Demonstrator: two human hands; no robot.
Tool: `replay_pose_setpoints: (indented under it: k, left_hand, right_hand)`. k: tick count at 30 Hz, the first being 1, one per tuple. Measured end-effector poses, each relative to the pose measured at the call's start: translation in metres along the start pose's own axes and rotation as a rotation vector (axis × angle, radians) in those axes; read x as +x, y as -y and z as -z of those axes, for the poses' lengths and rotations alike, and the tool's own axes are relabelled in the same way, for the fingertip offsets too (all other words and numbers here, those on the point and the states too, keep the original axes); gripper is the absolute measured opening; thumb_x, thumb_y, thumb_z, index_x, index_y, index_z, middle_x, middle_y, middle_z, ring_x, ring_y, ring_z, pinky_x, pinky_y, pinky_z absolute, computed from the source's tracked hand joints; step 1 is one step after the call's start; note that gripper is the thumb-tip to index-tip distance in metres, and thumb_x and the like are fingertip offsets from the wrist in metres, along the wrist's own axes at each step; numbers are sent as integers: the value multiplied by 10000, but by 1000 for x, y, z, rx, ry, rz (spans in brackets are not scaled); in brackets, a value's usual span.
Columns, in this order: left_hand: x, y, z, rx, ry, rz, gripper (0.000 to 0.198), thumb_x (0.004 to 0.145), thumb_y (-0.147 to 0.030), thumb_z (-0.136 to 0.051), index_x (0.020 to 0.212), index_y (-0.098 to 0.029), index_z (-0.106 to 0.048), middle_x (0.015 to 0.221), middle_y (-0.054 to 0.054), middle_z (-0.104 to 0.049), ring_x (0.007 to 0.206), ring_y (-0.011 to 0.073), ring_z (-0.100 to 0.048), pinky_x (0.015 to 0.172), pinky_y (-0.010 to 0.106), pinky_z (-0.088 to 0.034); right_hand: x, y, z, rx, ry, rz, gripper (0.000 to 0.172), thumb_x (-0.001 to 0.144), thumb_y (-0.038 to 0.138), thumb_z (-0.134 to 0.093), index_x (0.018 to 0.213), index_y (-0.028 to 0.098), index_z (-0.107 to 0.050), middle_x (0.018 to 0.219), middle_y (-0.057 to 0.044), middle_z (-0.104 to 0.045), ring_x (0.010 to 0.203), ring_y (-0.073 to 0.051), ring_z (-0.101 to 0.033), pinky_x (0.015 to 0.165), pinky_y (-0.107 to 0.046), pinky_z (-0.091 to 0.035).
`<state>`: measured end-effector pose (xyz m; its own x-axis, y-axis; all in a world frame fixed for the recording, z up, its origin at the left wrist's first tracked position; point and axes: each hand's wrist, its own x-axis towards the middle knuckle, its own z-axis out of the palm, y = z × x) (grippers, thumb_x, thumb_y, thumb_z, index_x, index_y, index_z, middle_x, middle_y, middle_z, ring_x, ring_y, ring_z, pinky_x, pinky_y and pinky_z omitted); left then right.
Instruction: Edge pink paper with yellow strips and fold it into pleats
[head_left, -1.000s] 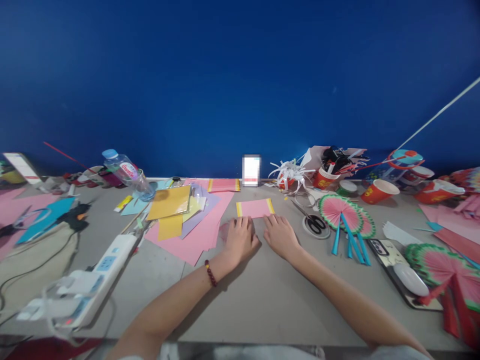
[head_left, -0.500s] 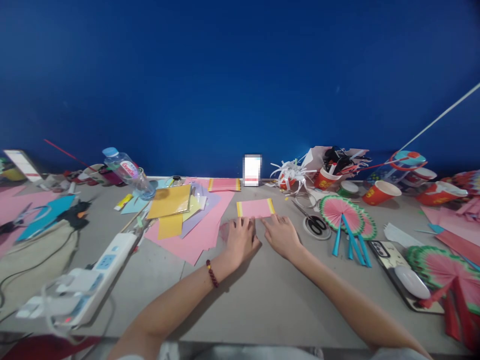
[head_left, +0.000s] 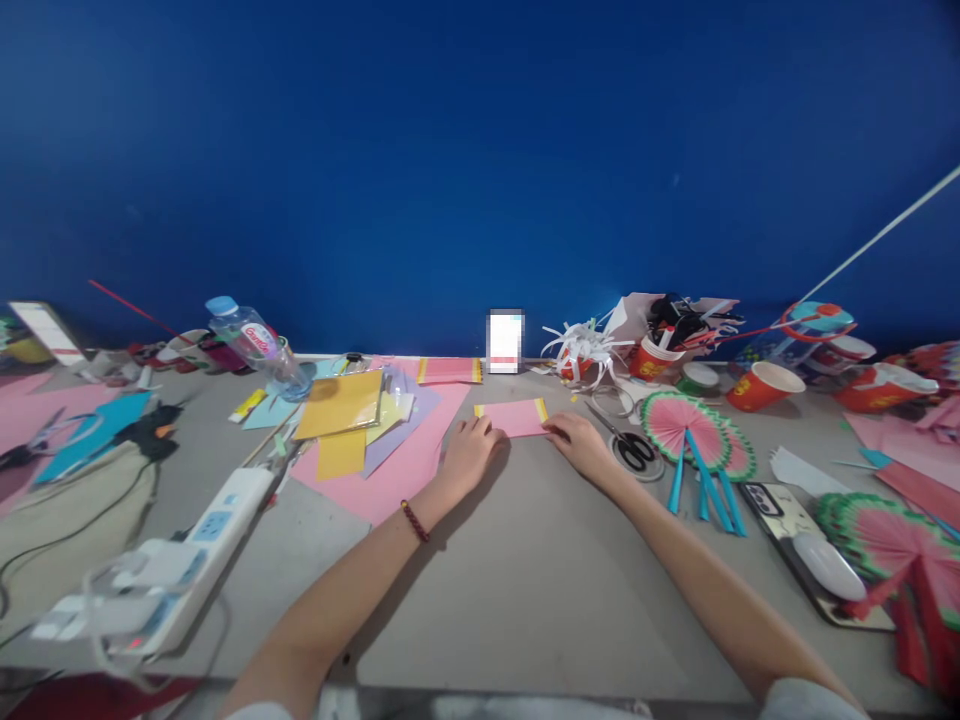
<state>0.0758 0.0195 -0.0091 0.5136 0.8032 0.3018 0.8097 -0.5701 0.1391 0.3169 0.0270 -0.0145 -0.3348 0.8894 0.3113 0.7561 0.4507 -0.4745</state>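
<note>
In the head view, a small pink paper (head_left: pixel 516 417) with yellow bands on its two short ends lies flat on the grey table. My left hand (head_left: pixel 472 450) has its fingers curled over the lower left corner, with the thumb at the near edge. At the right yellow end, my right hand (head_left: pixel 581 443) pinches the paper's corner between thumb and fingers. A similar pink paper with yellow ends (head_left: pixel 450 371) lies farther back. Scissors (head_left: pixel 636 452) rest over a roll of clear tape, just right of my right hand.
Pink sheets (head_left: pixel 405 470) and yellow paper (head_left: pixel 341 405) spread at the left, beside a tilted bottle (head_left: pixel 259 345) and a power strip (head_left: pixel 217 540). At right are watermelon-patterned paper fans (head_left: pixel 686 425), a red cup (head_left: pixel 763 387), and a phone with a mouse (head_left: pixel 825 565) on it. A phone (head_left: pixel 505 342) stands by the wall.
Both hands have shifted outward to the paper's ends. My right fingers, stretched flat before, now pinch the right corner. My left fingers have curled at the left corner.
</note>
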Motion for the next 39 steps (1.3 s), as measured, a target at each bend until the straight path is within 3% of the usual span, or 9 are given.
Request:
replay_pose_setpoints:
  k: [6, 15, 18, 21, 26, 29, 32, 35, 39]
  left_hand:
    - [8, 16, -8, -192, -45, -12, 243, 934, -325, -483, 900, -201, -689, 875, 38, -609, 874, 170, -541, 748, 286, -405]
    - [7, 16, -4, -136, -82, -29, 219, 930, -214, -455, 873, -188, -666, 873, 39, -642, 856, 168, -576, 778, 307, -405]
    - [6, 11, 2, -172, -89, 4, 162, 888, -169, -499, 875, -185, -660, 882, 33, -660, 872, 169, -590, 820, 322, -405]
    - [7, 3, 11, -253, -88, -3, 162, 891, -238, -526, 954, -200, -671, 944, 45, -681, 914, 183, -601, 850, 332, -413]
    - [10, -12, 32, -589, -103, -75, 253, 924, -341, -494, 1069, -223, -665, 978, 48, -701, 895, 171, -628, 808, 296, -459]
    - [10, -19, 43, -822, -168, -98, 257, 920, -344, -500, 989, -195, -698, 905, 62, -716, 815, 163, -650, 751, 275, -485]
    - [8, -25, 50, -963, -246, -70, 245, 901, -329, -534, 901, -167, -717, 856, 82, -720, 779, 170, -658, 711, 271, -505]
    - [6, -31, 54, -1029, -302, -53, 201, 877, -308, -575, 887, -170, -721, 842, 77, -721, 769, 167, -660, 698, 268, -516]
    - [3, -37, 59, -1034, -352, -50, 188, 872, -280, -584, 989, -191, -701, 947, 78, -714, 861, 163, -653, 777, 284, -527]
  right_hand:
    - [7, -17, 4, 126, 32, 44, 113, 816, 229, -589, 848, 195, -692, 889, -75, -703, 861, -206, -632, 810, -335, -479]
    - [5, -7, 11, 101, -13, 83, 204, 867, 274, -514, 852, 171, -689, 866, -80, -692, 840, -192, -617, 809, -342, -475]
    - [5, 4, 12, 99, -98, 62, 184, 851, 250, -501, 849, 167, -665, 851, -79, -677, 835, -196, -608, 796, -348, -477]
    - [6, 22, 16, 97, -156, 89, 170, 857, 236, -488, 855, 171, -645, 845, -71, -664, 834, -194, -598, 784, -342, -476]
    - [3, 59, 26, 138, -244, 200, 159, 890, 259, -510, 868, 192, -651, 826, -54, -674, 820, -185, -603, 780, -332, -478]
    - [-1, 79, 33, 188, -344, 213, 140, 889, 280, -541, 921, 204, -655, 814, -38, -684, 785, -170, -617, 739, -301, -488]
    - [-7, 92, 40, 223, -420, 129, 158, 843, 334, -619, 934, 207, -645, 803, -29, -686, 759, -169, -630, 712, -292, -494]
    - [-10, 101, 47, 222, -487, 114, 108, 829, 316, -636, 823, 208, -641, 767, -23, -680, 712, -162, -619, 683, -292, -485]
    - [-13, 110, 52, 125, -536, 200, 104, 849, 281, -611, 769, 221, -642, 729, -18, -681, 710, -171, -612, 733, -335, -452]
